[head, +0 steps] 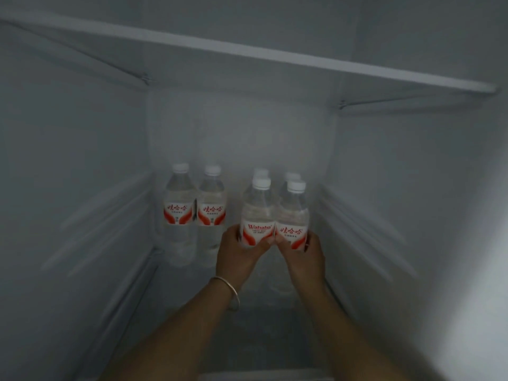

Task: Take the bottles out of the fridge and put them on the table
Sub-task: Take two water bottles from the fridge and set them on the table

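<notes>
Inside the fridge [82, 166], the left hand [238, 254] wraps its fingers round one water bottle [257, 215]. The right hand [302, 257] wraps round the bottle beside it [292, 218]. Both bottles touch. More bottles [195, 207] stand behind.

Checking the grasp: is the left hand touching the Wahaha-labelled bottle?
Touching. The head view shows the left hand with fingers wrapped round the label of the Wahaha-labelled bottle.

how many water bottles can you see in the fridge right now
6. Two stand side by side at back left. The left hand holds one, the right hand another. Two caps show behind those. More may be hidden.
</notes>
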`<move>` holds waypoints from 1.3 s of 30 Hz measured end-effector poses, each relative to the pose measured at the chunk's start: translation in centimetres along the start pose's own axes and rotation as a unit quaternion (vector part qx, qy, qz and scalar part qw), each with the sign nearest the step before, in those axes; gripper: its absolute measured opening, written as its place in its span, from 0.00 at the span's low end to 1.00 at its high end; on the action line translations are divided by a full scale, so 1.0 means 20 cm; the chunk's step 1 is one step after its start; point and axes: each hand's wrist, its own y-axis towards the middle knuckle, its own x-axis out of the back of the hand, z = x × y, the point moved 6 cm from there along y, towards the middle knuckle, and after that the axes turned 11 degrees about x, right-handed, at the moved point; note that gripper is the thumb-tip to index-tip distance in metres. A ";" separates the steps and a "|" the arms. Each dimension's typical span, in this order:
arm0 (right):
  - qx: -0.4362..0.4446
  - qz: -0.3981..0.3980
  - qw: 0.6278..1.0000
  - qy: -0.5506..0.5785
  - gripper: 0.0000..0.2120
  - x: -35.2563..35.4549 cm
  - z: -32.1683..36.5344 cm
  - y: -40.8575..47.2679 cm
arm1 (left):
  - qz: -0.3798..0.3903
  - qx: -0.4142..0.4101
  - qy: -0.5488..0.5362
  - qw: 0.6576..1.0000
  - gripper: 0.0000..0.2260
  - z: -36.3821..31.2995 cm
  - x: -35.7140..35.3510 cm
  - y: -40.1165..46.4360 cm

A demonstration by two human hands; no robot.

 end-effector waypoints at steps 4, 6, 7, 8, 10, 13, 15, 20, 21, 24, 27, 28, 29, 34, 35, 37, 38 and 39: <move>0.001 0.007 1.000 0.009 0.16 -0.02 -0.05 0.01 | 0.025 -0.002 -0.017 1.000 0.09 0.00 -0.02 0.01; 0.001 -0.012 1.000 0.022 0.16 -0.02 -0.05 0.00 | 0.024 0.011 -0.034 0.999 0.11 0.02 -0.03 0.00; 0.002 -0.023 0.999 0.027 0.15 -0.01 -0.06 -0.01 | 0.014 0.022 -0.047 0.999 0.14 0.03 -0.03 0.00; 0.008 -0.030 0.999 0.029 0.14 -0.01 -0.05 -0.01 | 0.005 0.035 -0.059 0.998 0.19 0.05 -0.02 -0.01; 0.023 -0.036 0.999 0.023 0.14 -0.01 -0.03 -0.02 | -0.004 0.049 -0.074 0.996 0.26 0.05 -0.02 -0.03; 0.046 -0.038 0.998 0.023 0.15 0.00 0.03 -0.03 | -0.010 0.042 -0.088 0.995 0.30 0.02 0.00 -0.06; 0.057 -0.043 0.997 0.031 0.16 0.01 0.08 -0.05 | -0.006 0.030 -0.094 0.995 0.32 -0.02 0.01 -0.09; 0.101 -0.039 0.993 0.053 0.18 0.07 0.29 -0.16 | 0.030 -0.005 -0.120 0.992 0.24 -0.19 0.07 -0.26; 0.107 -0.034 0.992 0.056 0.18 0.08 0.34 -0.20 | 0.037 -0.009 -0.127 0.991 0.25 -0.22 0.09 -0.31; 0.126 -0.018 0.989 0.070 0.19 0.13 0.48 -0.36 | 0.051 -0.024 -0.116 0.992 0.31 -0.30 0.16 -0.49; 0.151 -0.021 0.986 0.071 0.20 0.21 0.64 -0.58 | 0.057 -0.025 -0.111 0.992 0.25 -0.37 0.24 -0.72; 0.162 -0.028 0.984 0.072 0.19 0.23 0.71 -0.67 | 0.058 -0.023 -0.111 0.992 0.23 -0.39 0.27 -0.81; 0.167 -0.040 0.983 0.066 0.18 0.26 0.76 -0.76 | 0.061 -0.018 -0.110 0.992 0.24 -0.41 0.30 -0.89; 0.131 -0.127 0.983 -0.004 0.19 0.47 0.95 -1.28 | 0.113 -0.007 -0.088 0.990 0.28 -0.46 0.41 -1.37; 0.126 -0.136 0.983 -0.008 0.18 0.52 1.00 -1.38 | 0.125 -0.006 -0.089 0.988 0.26 -0.48 0.42 -1.47; 0.120 -0.153 0.981 -0.018 0.15 0.63 1.09 -1.56 | 0.152 -0.002 -0.086 0.985 0.24 -0.52 0.43 -1.66; 0.113 -0.160 0.980 -0.026 0.13 0.68 1.12 -1.64 | 0.166 0.003 -0.086 0.982 0.24 -0.54 0.42 -1.74; 0.105 -0.169 0.979 -0.035 0.12 0.74 1.15 -1.72 | 0.182 0.009 -0.086 0.979 0.23 -0.55 0.41 -1.83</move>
